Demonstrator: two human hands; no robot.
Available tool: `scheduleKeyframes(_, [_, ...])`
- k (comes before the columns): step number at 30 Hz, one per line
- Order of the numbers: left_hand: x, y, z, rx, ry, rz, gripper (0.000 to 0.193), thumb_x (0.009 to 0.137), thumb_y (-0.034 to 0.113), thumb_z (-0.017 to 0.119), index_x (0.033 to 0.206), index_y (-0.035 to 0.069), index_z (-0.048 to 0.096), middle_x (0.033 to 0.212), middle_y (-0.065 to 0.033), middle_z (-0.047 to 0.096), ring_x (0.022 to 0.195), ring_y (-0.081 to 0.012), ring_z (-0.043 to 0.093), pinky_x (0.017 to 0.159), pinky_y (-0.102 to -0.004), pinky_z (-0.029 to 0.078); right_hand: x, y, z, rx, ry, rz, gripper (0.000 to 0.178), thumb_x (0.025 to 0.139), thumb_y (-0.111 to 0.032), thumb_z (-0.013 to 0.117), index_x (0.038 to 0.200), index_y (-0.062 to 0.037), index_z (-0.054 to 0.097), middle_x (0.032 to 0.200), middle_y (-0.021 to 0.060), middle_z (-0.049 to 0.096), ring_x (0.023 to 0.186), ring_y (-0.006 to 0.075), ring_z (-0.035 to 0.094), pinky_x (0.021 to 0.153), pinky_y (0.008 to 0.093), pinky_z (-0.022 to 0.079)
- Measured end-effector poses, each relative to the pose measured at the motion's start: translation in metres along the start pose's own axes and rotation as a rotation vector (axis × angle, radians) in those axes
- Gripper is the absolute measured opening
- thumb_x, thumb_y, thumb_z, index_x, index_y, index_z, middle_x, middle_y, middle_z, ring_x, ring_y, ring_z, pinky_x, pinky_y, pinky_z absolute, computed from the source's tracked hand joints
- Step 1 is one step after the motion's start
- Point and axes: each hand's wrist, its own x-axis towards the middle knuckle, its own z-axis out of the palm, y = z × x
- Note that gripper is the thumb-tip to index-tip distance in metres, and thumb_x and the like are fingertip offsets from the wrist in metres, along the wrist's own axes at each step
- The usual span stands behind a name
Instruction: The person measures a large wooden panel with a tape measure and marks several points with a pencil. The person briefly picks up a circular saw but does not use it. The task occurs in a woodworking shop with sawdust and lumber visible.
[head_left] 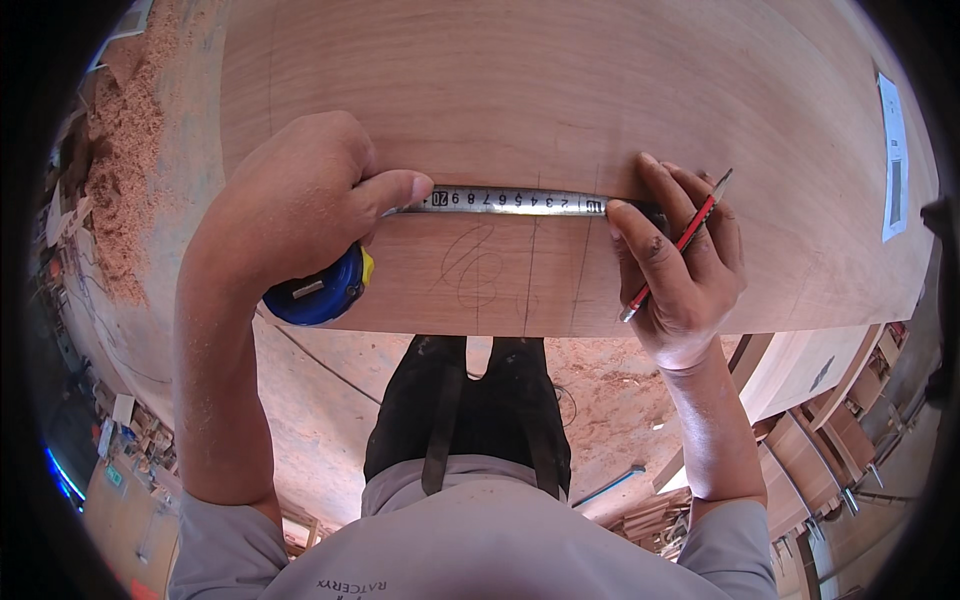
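Observation:
A steel measuring tape blade (510, 200) lies stretched across a light brown wooden board (560, 90). My left hand (330, 180) pinches the blade with its thumb on top. Just below that hand hangs the blue and yellow tape case (318, 288), at the board's near edge. At the blade's other side, my right hand (685, 250) presses it to the board with thumb and fingers. A red pencil (685, 235) is tucked between the fingers of the same hand, its dark tip pointing up and right. Pencil lines and a looped scribble (478, 275) mark the board under the blade.
Heaps of sawdust (125, 170) lie left of the board. A white label (893, 160) is stuck near the board's right edge. Wood pieces (815, 450) and clamps stand at the lower right. My legs (470, 400) are close to the near edge, above a dusty floor.

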Motion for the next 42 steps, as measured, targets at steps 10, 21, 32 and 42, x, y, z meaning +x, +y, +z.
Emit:
scheduleKeyframes(10, [0.0, 0.001, -0.001, -0.002, -0.007, 0.007, 0.05, 0.094, 0.044, 0.071, 0.073, -0.001, 0.078, 0.057, -0.0121, 0.066, 0.047, -0.0196, 0.063, 0.052, -0.0304, 0.053, 0.0, 0.0, -0.001, 0.005, -0.006, -0.002, 0.029, 0.071, -0.02, 0.082, 0.1, -0.018, 0.08, 0.115, 0.0137, 0.076, 0.105, 0.0318, 0.071, 0.095, 0.0448, 0.055])
scheduleKeyframes(21, [0.005, -0.015, 0.002, 0.015, 0.024, 0.145, 0.049, 0.097, 0.042, 0.066, 0.084, -0.003, 0.079, 0.063, -0.0138, 0.068, 0.052, -0.0212, 0.065, 0.056, -0.0324, 0.054, 0.005, -0.004, -0.004, -0.01, -0.033, -0.006, 0.027, 0.073, -0.017, 0.083, 0.1, -0.0157, 0.079, 0.117, 0.0139, 0.075, 0.105, 0.033, 0.07, 0.092, 0.0426, 0.055])
scheduleKeyframes(32, [0.002, -0.008, -0.009, 0.026, -0.031, 0.097, 0.048, 0.093, 0.04, 0.068, 0.08, -0.006, 0.076, 0.059, -0.0195, 0.063, 0.057, -0.0317, 0.065, 0.062, -0.0399, 0.054, 0.003, -0.008, 0.0, 0.036, 0.003, -0.002, 0.031, 0.069, -0.01, 0.085, 0.1, -0.0131, 0.078, 0.119, 0.0135, 0.075, 0.105, 0.0332, 0.07, 0.087, 0.04, 0.054])
scheduleKeyframes(42, [0.005, -0.012, -0.005, 0.037, -0.013, 0.1, 0.045, 0.092, 0.039, 0.068, 0.087, -0.005, 0.077, 0.068, -0.0259, 0.064, 0.061, -0.0375, 0.065, 0.066, -0.0433, 0.054, 0.008, -0.011, -0.002, 0.025, 0.012, -0.024, 0.031, 0.069, -0.003, 0.084, 0.099, -0.0104, 0.078, 0.117, 0.0143, 0.075, 0.102, 0.0332, 0.07, 0.086, 0.0392, 0.055])
